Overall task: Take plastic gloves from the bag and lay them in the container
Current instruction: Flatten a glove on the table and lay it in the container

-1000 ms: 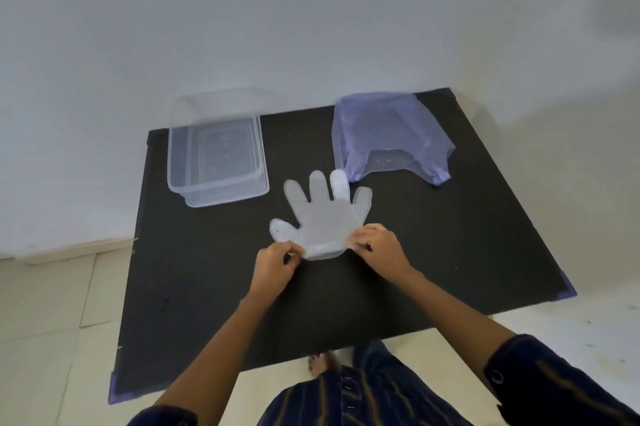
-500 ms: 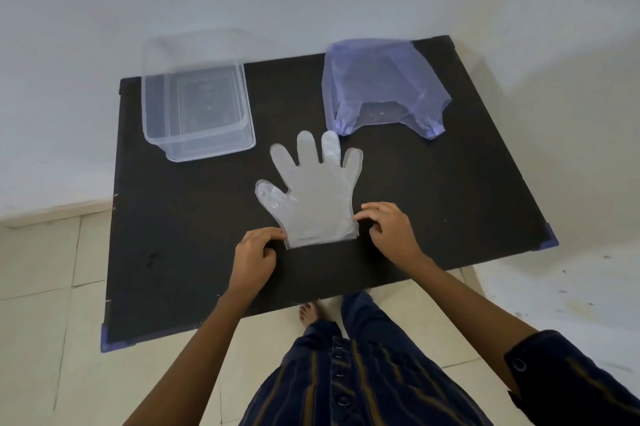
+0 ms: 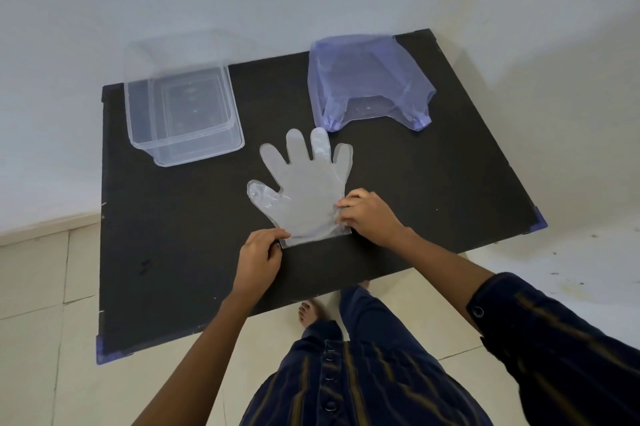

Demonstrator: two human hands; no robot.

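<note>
A clear plastic glove (image 3: 304, 190) lies flat on the black table (image 3: 433, 183), fingers pointing away from me. My left hand (image 3: 259, 261) rests at the glove's lower left cuff corner with its fingertips on the edge. My right hand (image 3: 369, 214) pinches the glove's right side near the cuff, where the plastic is wrinkled. A clear rectangular container (image 3: 183, 107) stands at the far left of the table. A pale purple plastic bag (image 3: 367, 79) lies at the far right, its opening toward me.
A white wall runs just behind the table. Purple tape marks the table corners (image 3: 538, 218). Below the near edge are the tiled floor, my striped dark garment (image 3: 346, 373) and a bare foot (image 3: 308, 313).
Both hands have come back onto the glove's cuff after briefly resting beside it. The right fingers now grip its right edge, and the glove has stayed flat on the table.
</note>
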